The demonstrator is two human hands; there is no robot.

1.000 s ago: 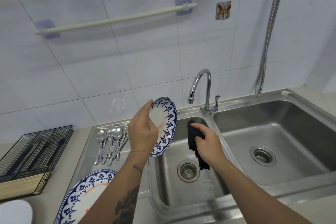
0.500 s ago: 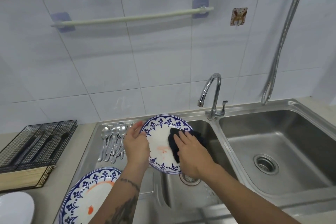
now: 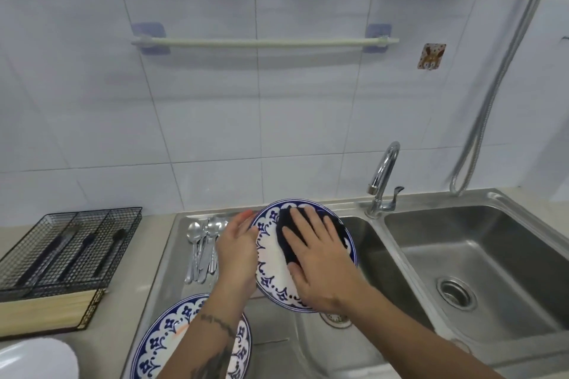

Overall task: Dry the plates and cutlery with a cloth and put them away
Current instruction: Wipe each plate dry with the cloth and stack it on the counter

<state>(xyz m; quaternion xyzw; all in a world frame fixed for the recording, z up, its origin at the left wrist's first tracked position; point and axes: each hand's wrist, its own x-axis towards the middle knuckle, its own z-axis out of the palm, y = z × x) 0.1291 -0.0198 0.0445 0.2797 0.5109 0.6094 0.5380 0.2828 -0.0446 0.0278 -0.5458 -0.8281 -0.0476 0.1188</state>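
cloth (image 3: 288, 232) slid up plate (image 3: 274, 258) under right hand (image 3: 320, 258).

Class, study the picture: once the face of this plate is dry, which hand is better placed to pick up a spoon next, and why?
Probably the left hand: it holds the plate at its rim right beside the spoons. The right hand presses the cloth, farther away.

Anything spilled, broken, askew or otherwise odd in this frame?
Nothing stands out. The left hand holds the blue-patterned plate by its rim over the sink while the right hand presses the dark cloth on it. The spoons lie bunched on the drainboard.
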